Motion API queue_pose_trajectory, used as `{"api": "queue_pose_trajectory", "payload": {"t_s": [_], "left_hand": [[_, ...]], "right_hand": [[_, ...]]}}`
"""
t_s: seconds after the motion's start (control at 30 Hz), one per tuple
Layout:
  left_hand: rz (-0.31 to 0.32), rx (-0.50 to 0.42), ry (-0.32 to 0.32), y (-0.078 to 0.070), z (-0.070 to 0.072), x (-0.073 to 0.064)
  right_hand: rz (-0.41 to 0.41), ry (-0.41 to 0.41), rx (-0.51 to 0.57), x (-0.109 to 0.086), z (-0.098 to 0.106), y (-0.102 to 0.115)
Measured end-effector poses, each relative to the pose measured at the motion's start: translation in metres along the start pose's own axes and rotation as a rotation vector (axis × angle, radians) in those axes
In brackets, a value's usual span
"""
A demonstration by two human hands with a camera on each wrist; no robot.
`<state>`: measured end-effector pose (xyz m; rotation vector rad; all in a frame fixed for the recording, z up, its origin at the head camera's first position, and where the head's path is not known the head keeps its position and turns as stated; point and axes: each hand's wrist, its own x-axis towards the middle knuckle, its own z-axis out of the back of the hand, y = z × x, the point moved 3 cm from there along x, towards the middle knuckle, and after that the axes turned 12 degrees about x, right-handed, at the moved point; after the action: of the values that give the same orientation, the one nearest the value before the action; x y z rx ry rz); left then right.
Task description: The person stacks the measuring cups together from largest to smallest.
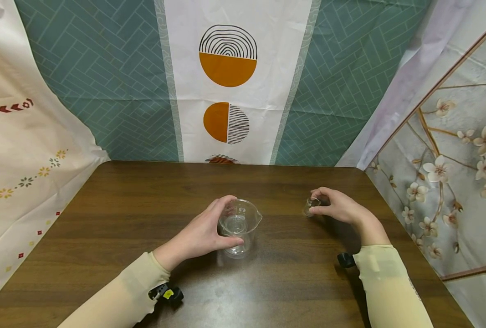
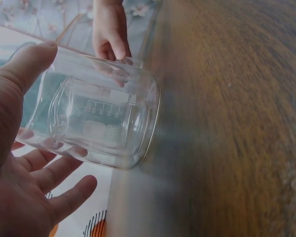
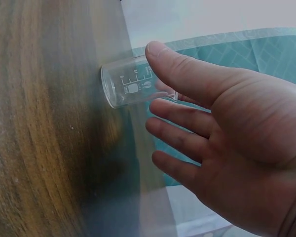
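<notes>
My left hand grips a large clear glass beaker near the middle of the table, thumb on its near side and fingers round the far side. Nested within it is a smaller beaker with printed white graduations, seen through the outer glass. Over to the right, my right hand pinches a tiny glass beaker between thumb and index finger. That beaker stands upright, its base at the wood. In the right wrist view the other fingers extend below it, off the glass.
Both beakers stand on a dark brown wooden table, well apart from each other. A green and white patterned cloth hangs behind its back edge. Floral cloth borders the right side, and cream cloth the left.
</notes>
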<state>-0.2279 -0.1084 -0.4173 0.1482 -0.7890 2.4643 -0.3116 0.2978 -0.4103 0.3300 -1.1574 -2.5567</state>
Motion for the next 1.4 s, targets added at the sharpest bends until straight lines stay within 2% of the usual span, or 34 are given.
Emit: {"api": "queue_pose_trajectory", "payload": {"t_s": [0.53, 0.97, 1.4], "left_hand": [[0.007, -0.008, 0.01, -0.001, 0.0, -0.001], [0.029, -0.024, 0.025, -0.001, 0.002, -0.003], [0.022, -0.022, 0.023, 0.0, 0.001, -0.003]], "right_hand": [[0.003, -0.006, 0.028, -0.001, -0.002, 0.007], [0.033, -0.036, -0.022, -0.002, -0.001, 0.018], [0.067, -0.046, -0.061, -0.003, -0.001, 0.029]]}}
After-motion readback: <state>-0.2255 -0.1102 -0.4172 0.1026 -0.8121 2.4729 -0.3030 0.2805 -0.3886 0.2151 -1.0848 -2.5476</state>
